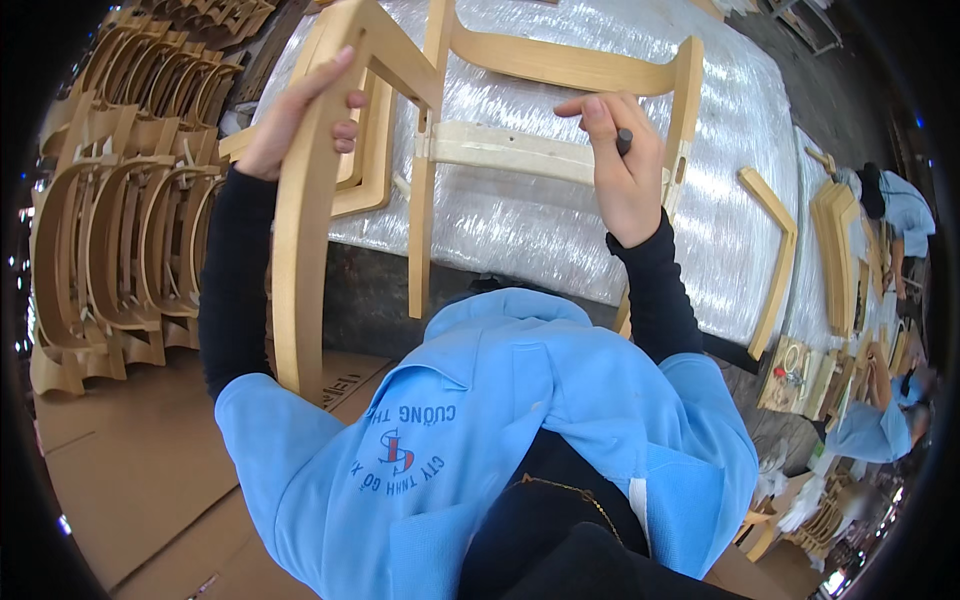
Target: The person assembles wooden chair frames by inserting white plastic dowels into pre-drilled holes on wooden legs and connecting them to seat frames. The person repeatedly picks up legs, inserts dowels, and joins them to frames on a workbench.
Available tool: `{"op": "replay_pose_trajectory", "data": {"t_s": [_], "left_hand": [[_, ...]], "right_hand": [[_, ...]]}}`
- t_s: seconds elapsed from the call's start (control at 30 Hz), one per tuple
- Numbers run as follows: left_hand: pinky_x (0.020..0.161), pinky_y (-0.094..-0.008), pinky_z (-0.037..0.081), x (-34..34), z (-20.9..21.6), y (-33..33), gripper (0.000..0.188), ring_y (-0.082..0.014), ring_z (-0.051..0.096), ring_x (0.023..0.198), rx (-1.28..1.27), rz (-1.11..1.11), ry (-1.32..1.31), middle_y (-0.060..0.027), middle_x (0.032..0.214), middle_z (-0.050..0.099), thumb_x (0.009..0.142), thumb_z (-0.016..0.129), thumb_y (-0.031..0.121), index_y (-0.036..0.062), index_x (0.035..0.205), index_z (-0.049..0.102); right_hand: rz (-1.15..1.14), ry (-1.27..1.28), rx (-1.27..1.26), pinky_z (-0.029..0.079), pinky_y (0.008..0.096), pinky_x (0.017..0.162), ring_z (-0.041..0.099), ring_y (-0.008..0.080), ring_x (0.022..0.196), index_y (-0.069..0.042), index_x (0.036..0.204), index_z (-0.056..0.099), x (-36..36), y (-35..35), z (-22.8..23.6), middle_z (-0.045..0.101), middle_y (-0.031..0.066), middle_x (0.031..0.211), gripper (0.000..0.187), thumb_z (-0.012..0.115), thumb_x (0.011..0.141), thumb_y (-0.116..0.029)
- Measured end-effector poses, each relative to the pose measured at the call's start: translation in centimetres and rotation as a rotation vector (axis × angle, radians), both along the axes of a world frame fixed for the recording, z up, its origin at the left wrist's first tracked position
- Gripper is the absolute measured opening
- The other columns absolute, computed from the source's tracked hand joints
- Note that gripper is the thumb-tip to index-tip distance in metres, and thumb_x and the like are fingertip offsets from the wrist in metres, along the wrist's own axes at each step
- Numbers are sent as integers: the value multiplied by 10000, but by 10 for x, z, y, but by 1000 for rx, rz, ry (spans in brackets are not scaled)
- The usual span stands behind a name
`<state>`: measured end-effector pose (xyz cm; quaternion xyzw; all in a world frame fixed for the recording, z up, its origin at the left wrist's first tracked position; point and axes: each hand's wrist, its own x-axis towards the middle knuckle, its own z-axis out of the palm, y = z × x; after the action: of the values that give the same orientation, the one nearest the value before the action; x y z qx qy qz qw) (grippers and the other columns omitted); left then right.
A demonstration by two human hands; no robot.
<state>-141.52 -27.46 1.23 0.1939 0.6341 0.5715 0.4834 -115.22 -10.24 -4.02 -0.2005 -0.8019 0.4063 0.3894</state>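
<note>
A light-wood chair frame (305, 250) stands tilted on a plastic-wrapped table in front of me. Its near side piece passes through my left hand (305, 120), which is closed around it, thumb on top and fingertips curled round the inner side. A pale crossbar (515, 152) and a curved rail (570, 66) join the frame's two sides. My right hand (628, 165) is over the right end of the crossbar. It is closed round a slim dark stick (624, 142), whose blunt end pokes out beside the thumb; the rest is hidden. The index finger points left.
Clear wrap covers the table (740, 120). An angled wooden piece (780, 250) lies at its right, near a stack of similar pieces (832, 245). Curved wooden parts (120, 250) stand in rows at left, beside cardboard (150, 480). Other people (900, 215) work at far right.
</note>
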Motion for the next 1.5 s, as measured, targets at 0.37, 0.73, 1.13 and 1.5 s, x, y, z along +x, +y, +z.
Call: {"op": "replay_pose_trajectory", "data": {"t_s": [0.37,0.73,1.13,1.5], "left_hand": [[498,-200,434,2,-2,-10,440,-63,471,571,-65,-35,-53,8,844,519,942,647,462,94,1136,505],[555,-228,516,-42,-16,4,528,-99,608,632,-261,-193,424,-31,874,580,963,589,502,66,1245,492],[834,-470,522,-105,-49,69,422,-391,683,825,-588,-280,1933,-277,862,682,946,479,318,-35,925,709],[865,-437,511,-97,-56,65,365,-347,660,905,-562,-238,1758,-241,962,664,946,510,297,-28,1036,651]], "right_hand": [[-76,-44,22,458,299,628,564,176,709,1,975,701,14,11,-18,587,101,890,335,520,1045,-272],[-17,-99,-21,421,309,756,529,185,795,9,958,696,-11,8,-28,576,89,866,377,491,1053,-293],[252,-228,5,464,295,530,621,144,548,-16,855,633,-108,-8,-74,630,76,614,330,560,1024,-290],[324,-79,575,526,388,551,655,324,605,-61,910,621,-211,-1,-102,650,139,681,197,610,965,-250]]}}
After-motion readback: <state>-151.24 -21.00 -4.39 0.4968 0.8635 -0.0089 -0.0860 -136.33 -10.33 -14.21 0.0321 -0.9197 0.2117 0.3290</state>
